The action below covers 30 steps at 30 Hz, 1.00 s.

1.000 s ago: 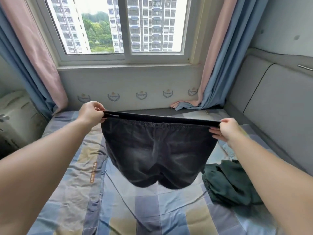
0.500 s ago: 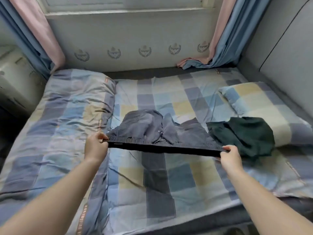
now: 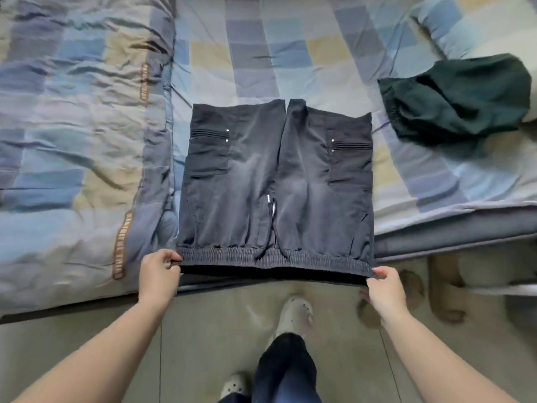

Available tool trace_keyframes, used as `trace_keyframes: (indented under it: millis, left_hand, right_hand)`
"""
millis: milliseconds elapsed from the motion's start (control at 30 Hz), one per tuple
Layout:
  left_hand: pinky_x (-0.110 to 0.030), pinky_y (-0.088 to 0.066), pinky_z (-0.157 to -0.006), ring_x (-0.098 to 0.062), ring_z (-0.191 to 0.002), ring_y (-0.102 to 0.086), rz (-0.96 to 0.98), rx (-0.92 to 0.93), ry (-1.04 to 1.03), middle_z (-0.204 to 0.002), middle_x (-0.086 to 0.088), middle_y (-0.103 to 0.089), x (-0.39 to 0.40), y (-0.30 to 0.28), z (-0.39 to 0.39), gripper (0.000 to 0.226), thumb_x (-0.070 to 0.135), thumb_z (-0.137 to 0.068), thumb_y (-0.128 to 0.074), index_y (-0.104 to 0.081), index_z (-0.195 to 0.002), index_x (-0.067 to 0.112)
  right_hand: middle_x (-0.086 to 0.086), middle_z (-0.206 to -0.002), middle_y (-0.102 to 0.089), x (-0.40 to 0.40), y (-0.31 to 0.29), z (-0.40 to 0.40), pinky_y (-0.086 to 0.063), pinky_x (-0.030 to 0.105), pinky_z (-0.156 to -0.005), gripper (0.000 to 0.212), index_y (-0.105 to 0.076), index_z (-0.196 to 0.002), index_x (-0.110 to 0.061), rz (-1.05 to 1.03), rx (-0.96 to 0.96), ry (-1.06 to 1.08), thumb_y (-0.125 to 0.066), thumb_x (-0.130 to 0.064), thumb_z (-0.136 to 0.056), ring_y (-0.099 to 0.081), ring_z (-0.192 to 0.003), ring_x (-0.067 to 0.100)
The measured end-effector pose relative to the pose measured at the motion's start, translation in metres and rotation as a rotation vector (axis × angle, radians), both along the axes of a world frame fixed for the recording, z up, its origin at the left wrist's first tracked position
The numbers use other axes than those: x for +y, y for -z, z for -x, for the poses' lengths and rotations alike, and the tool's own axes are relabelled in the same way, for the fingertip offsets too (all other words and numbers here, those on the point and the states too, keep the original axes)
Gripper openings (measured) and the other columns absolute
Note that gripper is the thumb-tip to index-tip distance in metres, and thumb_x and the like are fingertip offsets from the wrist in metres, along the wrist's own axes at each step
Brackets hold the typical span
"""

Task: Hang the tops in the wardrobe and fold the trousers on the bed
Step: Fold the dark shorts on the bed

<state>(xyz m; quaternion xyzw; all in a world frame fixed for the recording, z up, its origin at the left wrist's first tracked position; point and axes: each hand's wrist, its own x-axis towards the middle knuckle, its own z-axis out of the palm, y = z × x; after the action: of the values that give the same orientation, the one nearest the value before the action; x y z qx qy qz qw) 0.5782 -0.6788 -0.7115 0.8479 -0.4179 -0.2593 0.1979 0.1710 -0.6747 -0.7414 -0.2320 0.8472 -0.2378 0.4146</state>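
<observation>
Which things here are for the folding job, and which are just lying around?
For the job:
- dark grey shorts, spread flat on the bed
- left hand and right hand, each pinching a waistband corner
- dark green garment, crumpled, waiting

Just lying around:
- quilt
- pillow
- slippers on the floor

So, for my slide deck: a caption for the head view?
Both hands hold dark shorts by the waistband, spread on a checked bed.
</observation>
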Motion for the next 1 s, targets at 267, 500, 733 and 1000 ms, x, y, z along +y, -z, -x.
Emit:
trace_keyframes:
  millis: [267, 500, 733, 1000]
  left_hand:
    - [-0.037, -0.034, -0.102, -0.035, -0.119, -0.045, -0.222, -0.037, 0.058, -0.121, -0.022, -0.055, 0.054, 0.041, 0.048, 0.029, 0.008, -0.081, -0.068, -0.064, -0.109, 0.007]
    - [-0.034, -0.034, -0.106, -0.022, -0.123, -0.046, 0.073, 0.012, 0.599, -0.126, -0.004, -0.053, 0.051, 0.037, 0.174, 0.031, 0.011, -0.078, -0.071, -0.064, -0.108, 0.014]
    - [-0.052, -0.049, -0.093, -0.025, -0.120, -0.058, 0.074, -0.249, 1.206, -0.129, -0.007, -0.060, 0.037, 0.066, 0.261, 0.082, 0.041, -0.038, -0.089, -0.067, -0.116, 0.023]
    - [-0.064, -0.023, -0.106, -0.028, -0.137, -0.037, 0.250, -0.639, 1.382, -0.147, -0.013, -0.041, 0.012, 0.147, 0.276, 0.088, 0.012, -0.059, -0.069, -0.041, -0.141, 0.024]
  right_hand:
    - [0.008, -0.107, -0.053, 0.039, 0.027, -0.019, -0.054, 0.037, -0.079, 0.028, -0.049, -0.111, -0.012, -0.032, -0.131, -0.019, -0.059, -0.001, -0.087, -0.056, -0.075, 0.014]
    - [0.008, -0.130, -0.055, 0.004, 0.018, 0.013, -0.041, 0.036, -0.101, 0.047, -0.047, -0.134, -0.014, -0.169, -0.017, -0.410, -0.058, -0.033, -0.092, -0.053, -0.118, 0.025]
    - [0.007, -0.136, -0.053, -0.112, 0.015, 0.070, -0.039, 0.030, -0.093, 0.048, -0.046, -0.137, -0.018, 0.039, 0.038, -0.565, -0.053, -0.039, -0.094, -0.051, -0.121, 0.022]
    - [0.004, -0.149, -0.039, -0.211, 0.075, 0.092, -0.034, 0.035, -0.108, 0.058, -0.036, -0.145, -0.024, 0.242, -0.018, -0.588, -0.055, -0.039, -0.093, -0.038, -0.135, 0.020]
